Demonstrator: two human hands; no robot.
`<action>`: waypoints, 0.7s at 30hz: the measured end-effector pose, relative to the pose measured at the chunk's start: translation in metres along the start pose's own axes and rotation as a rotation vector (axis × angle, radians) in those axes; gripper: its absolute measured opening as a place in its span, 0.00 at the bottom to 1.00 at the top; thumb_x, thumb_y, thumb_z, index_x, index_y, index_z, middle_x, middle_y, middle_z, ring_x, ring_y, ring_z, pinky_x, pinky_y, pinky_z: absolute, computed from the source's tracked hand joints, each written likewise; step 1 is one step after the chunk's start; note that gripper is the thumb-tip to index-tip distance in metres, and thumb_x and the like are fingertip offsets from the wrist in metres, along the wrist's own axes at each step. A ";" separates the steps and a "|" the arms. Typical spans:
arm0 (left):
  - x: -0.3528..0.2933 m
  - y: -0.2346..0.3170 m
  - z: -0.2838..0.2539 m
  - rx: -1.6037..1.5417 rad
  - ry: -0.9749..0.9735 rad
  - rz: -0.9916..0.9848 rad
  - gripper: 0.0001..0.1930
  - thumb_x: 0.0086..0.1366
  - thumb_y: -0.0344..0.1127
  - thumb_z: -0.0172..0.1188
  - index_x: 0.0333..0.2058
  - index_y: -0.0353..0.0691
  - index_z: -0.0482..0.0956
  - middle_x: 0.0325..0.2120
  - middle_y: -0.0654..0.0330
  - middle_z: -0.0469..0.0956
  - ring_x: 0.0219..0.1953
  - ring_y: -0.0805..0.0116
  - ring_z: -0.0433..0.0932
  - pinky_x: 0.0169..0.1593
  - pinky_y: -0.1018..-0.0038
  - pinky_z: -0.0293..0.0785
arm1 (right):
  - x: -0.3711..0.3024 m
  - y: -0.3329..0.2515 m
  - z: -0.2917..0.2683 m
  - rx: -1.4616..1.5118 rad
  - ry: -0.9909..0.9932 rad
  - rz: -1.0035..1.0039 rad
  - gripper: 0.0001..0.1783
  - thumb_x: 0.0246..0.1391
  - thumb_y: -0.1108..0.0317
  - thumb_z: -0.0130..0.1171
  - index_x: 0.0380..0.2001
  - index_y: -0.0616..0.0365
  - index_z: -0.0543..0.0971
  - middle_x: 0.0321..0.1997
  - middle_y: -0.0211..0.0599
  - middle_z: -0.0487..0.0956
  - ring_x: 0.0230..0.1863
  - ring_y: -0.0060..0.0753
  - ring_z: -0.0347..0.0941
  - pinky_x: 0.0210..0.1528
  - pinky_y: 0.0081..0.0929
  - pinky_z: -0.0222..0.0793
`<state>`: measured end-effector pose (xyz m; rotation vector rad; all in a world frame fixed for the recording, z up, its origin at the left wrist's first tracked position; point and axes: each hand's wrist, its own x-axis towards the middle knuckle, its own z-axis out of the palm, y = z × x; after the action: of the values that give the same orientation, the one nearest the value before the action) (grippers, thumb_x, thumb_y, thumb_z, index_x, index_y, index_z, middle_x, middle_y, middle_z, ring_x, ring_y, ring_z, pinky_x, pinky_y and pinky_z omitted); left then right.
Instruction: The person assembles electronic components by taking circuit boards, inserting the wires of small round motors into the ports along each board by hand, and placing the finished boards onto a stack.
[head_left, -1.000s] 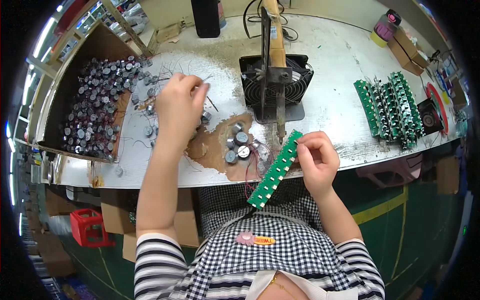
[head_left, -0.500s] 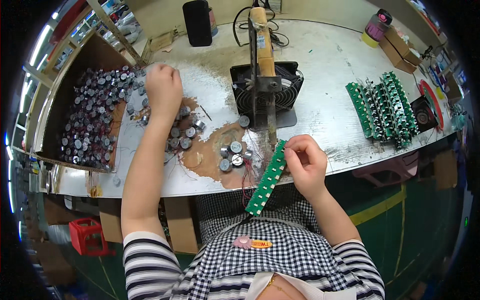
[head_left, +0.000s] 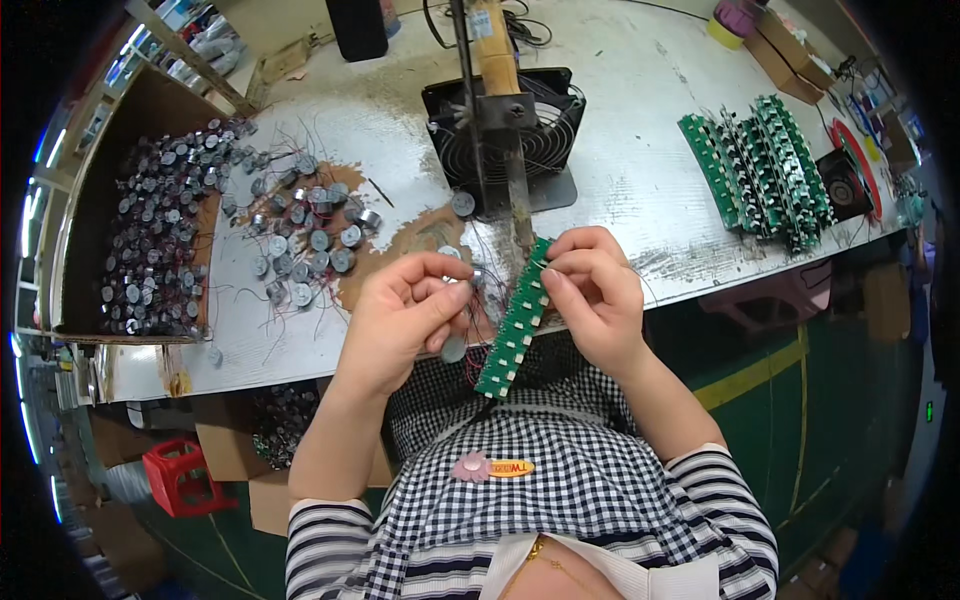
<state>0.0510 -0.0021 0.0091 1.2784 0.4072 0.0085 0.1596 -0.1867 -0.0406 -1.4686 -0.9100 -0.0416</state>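
Note:
My right hand [head_left: 603, 305] grips the upper end of a green circuit board strip [head_left: 515, 325], which slants down toward my apron. White components run along the strip. Just above that end is the tip of a soldering iron [head_left: 519, 195], mounted upright on a stand. My left hand [head_left: 412, 318] is closed, thumb and fingertips pinched, left of the strip. A small round silver motor [head_left: 453, 349] hangs beneath its fingers; the fingers partly hide how it is held. Thin red wires trail between the left hand and the strip.
Loose motors [head_left: 302, 235] lie spread on the table at left, beside a cardboard box [head_left: 75, 255] full of more. Behind the iron stands a black fan [head_left: 553, 130]. Stacked green boards [head_left: 765, 175] sit at right. A red stool [head_left: 185, 478] is on the floor.
My left hand has come from the motor pile back to beside the strip, now with a motor. My right hand still grips the strip near the iron. The whole view has shifted slightly.

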 end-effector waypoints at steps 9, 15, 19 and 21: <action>0.007 -0.017 0.019 0.008 -0.014 0.056 0.06 0.63 0.30 0.57 0.35 0.33 0.74 0.21 0.63 0.75 0.17 0.83 0.67 0.23 0.87 0.63 | -0.012 0.008 0.005 0.163 0.064 -0.030 0.06 0.51 0.79 0.56 0.30 0.67 0.69 0.40 0.47 0.73 0.23 0.20 0.73 0.24 0.16 0.70; 0.011 -0.023 0.028 0.207 0.047 0.237 0.05 0.62 0.28 0.58 0.32 0.32 0.75 0.22 0.66 0.74 0.20 0.84 0.68 0.24 0.87 0.64 | -0.008 -0.001 0.006 0.094 0.069 -0.030 0.04 0.47 0.81 0.58 0.27 0.67 0.73 0.40 0.46 0.73 0.26 0.21 0.73 0.26 0.15 0.72; 0.019 -0.024 0.032 0.367 0.076 0.375 0.04 0.58 0.26 0.60 0.29 0.32 0.75 0.23 0.67 0.74 0.20 0.85 0.67 0.23 0.87 0.60 | -0.005 -0.005 0.005 0.115 0.071 -0.030 0.05 0.46 0.82 0.58 0.28 0.67 0.73 0.40 0.45 0.72 0.28 0.21 0.73 0.26 0.15 0.72; 0.017 -0.016 0.039 0.321 0.077 0.294 0.04 0.58 0.26 0.60 0.28 0.32 0.75 0.22 0.68 0.73 0.20 0.86 0.66 0.23 0.87 0.60 | -0.004 -0.006 0.005 0.120 0.073 -0.032 0.05 0.46 0.82 0.58 0.28 0.67 0.73 0.40 0.45 0.72 0.28 0.21 0.73 0.26 0.15 0.72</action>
<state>0.0748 -0.0389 -0.0023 1.6505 0.2903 0.2506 0.1514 -0.1853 -0.0390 -1.3324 -0.8623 -0.0632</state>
